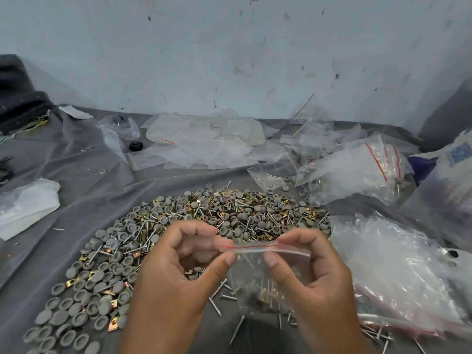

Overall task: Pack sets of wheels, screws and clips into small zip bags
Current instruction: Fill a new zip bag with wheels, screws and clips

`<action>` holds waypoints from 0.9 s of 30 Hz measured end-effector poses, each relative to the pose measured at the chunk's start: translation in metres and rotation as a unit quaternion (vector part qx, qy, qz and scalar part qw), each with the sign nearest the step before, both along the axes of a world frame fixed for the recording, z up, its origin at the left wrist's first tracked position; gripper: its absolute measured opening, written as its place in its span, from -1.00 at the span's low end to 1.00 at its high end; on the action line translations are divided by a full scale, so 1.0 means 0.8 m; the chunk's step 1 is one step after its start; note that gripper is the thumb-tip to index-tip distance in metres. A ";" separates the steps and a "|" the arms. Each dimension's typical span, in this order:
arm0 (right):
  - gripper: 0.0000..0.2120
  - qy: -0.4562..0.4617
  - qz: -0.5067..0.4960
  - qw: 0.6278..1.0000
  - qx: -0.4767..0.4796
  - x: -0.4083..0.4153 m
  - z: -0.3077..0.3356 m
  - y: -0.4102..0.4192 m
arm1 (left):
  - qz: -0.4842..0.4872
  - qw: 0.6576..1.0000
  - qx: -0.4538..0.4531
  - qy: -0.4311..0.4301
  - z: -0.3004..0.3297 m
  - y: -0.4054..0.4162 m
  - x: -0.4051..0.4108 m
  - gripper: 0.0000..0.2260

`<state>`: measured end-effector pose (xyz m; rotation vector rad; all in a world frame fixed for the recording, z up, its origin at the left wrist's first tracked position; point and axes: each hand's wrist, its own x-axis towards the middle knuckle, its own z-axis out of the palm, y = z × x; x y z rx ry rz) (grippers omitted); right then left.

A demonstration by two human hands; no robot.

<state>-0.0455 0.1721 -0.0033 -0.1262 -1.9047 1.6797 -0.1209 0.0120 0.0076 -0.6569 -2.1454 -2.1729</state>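
A small clear zip bag (258, 284) with a red line along its top hangs between my two hands, low in the middle of the view. Inside it lie screws, a gold clip and grey wheels. My left hand (176, 272) pinches the left end of the zip strip between thumb and forefinger. My right hand (314, 274) pinches the strip further right. Under and behind the hands spreads a wide heap of grey wheels (102, 272), silver screws (217, 300) and gold clips (112, 327) on a grey cloth (76, 190).
Empty zip bags (204, 144) lie scattered at the back by the wall. Filled bags (357, 172) are piled at the right, with a large crumpled plastic bag (398, 272) in front of them. A white bag (25, 205) lies at the left.
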 end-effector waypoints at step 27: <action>-0.67 -0.015 0.030 0.999 -0.001 0.018 0.003 0.014 | -0.022 0.995 -0.068 0.072 0.009 0.016 0.026 -0.79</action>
